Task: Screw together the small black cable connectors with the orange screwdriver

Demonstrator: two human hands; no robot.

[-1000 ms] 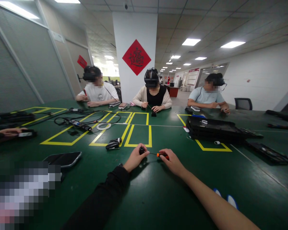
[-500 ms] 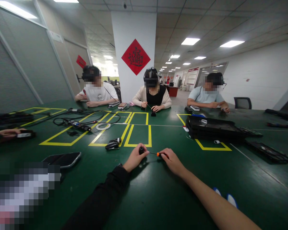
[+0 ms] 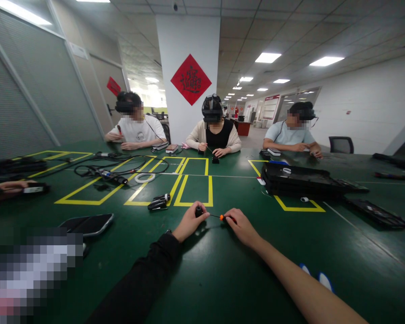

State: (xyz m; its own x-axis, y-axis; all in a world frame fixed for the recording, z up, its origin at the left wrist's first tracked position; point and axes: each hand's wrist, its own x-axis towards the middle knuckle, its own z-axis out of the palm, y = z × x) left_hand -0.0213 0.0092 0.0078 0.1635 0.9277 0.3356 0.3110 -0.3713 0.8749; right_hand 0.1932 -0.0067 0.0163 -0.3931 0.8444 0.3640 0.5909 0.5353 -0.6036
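My left hand (image 3: 191,222) is closed around a small black part (image 3: 199,210), rounded at the top; its kind does not show. The hand sits low over the green table (image 3: 202,270). In my right hand (image 3: 242,228) is a screwdriver (image 3: 222,218), pinched by its dark handle with an orange collar. Its thin shaft points left and reaches the fingers of my left hand, where the tip is hidden. Just beyond my left hand lie small black devices (image 3: 159,202), one with a white band.
Yellow tape outlines mark the table. Black cables (image 3: 104,173) and a white ring (image 3: 145,178) lie left; a phone (image 3: 87,224) is nearer. Black trays (image 3: 300,180) are stacked at right, with another black panel (image 3: 376,213). Three people sit opposite; another person's hand (image 3: 11,189) is at far left.
Almost nothing differs. Both my hands keep their places and holds, and the screwdriver's orange collar sits a hair further left.
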